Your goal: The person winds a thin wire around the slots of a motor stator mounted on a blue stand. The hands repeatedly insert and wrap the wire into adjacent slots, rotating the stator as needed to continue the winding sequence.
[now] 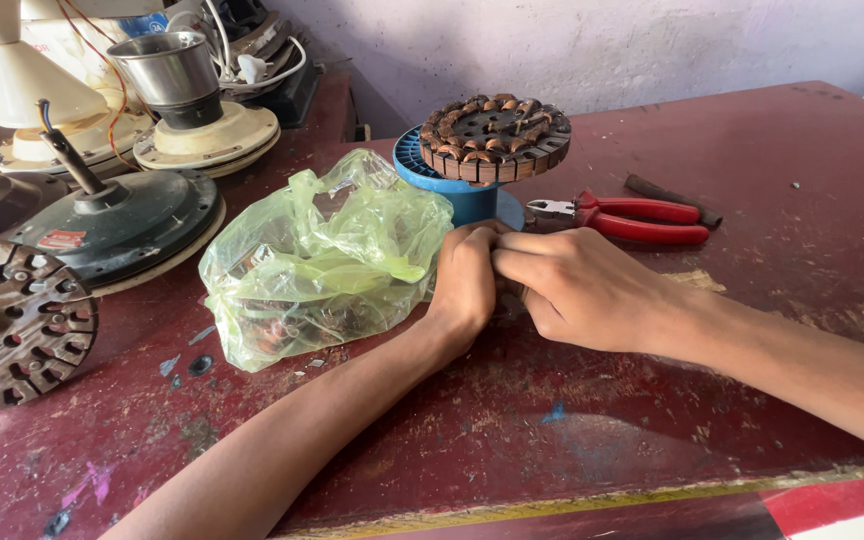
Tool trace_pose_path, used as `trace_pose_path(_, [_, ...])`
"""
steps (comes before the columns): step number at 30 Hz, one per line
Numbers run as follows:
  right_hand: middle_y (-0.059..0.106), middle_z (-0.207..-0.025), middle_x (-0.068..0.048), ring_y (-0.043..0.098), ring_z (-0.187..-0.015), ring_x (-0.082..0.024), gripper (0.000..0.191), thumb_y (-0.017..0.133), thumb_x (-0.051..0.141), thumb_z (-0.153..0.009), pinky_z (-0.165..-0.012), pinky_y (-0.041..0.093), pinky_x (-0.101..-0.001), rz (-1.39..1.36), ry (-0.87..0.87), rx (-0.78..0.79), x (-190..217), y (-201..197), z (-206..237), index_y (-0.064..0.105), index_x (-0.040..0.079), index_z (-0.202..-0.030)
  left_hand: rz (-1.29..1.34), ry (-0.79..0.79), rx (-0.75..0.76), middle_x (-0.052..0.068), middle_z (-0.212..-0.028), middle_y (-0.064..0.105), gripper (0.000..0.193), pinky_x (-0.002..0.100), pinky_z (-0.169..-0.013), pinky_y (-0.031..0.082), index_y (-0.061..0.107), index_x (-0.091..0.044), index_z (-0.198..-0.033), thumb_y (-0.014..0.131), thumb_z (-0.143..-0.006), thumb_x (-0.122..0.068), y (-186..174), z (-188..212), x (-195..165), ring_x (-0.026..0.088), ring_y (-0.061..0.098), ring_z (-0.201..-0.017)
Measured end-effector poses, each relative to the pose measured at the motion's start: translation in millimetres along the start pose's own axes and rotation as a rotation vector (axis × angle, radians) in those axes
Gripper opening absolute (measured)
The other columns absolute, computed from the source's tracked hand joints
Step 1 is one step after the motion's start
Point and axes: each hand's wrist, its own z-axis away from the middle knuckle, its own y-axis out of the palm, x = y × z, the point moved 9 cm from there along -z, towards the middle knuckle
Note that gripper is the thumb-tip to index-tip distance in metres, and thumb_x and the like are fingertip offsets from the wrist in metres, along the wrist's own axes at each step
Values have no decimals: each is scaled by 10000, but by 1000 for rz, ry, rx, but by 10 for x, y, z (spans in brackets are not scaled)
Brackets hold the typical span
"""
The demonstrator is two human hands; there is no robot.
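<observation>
in the head view we have both hands together at the middle of the dark red table [652,420]. our left hand [464,285] rests on its outer edge, fingers curled in toward the right. our right hand [577,285] comes in from the right with its fingers bent and pressed against the left fingertips. both sets of fingers are closed narrow at the point where the hands meet, and whatever they pinch there is too small or too hidden for us to name; we cannot tell if anything is actually held.

just left of the left hand, touching its back, lies a crumpled green plastic bag [322,265] with dark coppery bits showing through its lower part. we judge it sits close so its contents are within easy reach.

just beyond the fingertips stands a blue spool [452,185], and on top of it lies a round copper-wound stator [495,135], flat and slightly overhanging; the spool seems to serve as a stand that lifts it off the table. right of the spool, near our right hand but apart from it, lie red-handled pliers [627,220], jaws pointing left toward the work.

at the far left sit a dark fan motor housing [117,225], a slotted rotor disc [12,320] and a cream motor with a steel cup [192,110], well apart from the hands.
</observation>
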Motion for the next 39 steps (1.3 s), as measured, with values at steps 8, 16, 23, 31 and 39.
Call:
trace_pose_path(8, [678,-700,-208,691,-583,-341,279,606,-61,-796,-473,489,-441,15,129,-9,-56,30,-9,488,-76,-1049,86,-280,23,82,-615,546,516,396,-533,409,550,-50,-743,344,-998,-448,64,38,138,204,484,-542])
trace_pose_path(16, [698,-720,-154,675,-535,-214,239,725,5,-814,-446,525,-305,145,-152,-294,365,-259,71,581,-14,-1003,157,-98,76,15,-672,611,393,313,-583,433,651,-56,-704,606,-987,-325,5,-32,-57,126,520,-603])
trace_pose_path(23, [699,-709,-92,623,-526,-158,101,708,55,-870,-467,477,-296,355,-228,-450,296,-357,136,674,29,-961,-86,90,-84,-38,-600,521,474,292,-496,333,647,-49,-679,605,-1025,-370,-163,-100,-212,68,391,-561])
trace_pose_path(31, [648,-701,-13,499,-679,-172,65,671,148,-859,-853,370,-406,692,-160,-552,133,-605,177,693,131,-800,-45,211,-27,-4,-803,620,256,246,-573,385,662,-8,-1080,480,-1042,-184,-99,-110,-149,56,462,-644])
trace_pose_path(39, [613,-709,-15,466,-644,-167,138,696,242,-947,-810,366,-423,705,-56,-571,20,-719,198,682,114,-898,-13,101,91,-33,-721,518,346,259,-522,330,644,-28,-958,440,-1114,-259,82,-38,-146,53,405,-588])
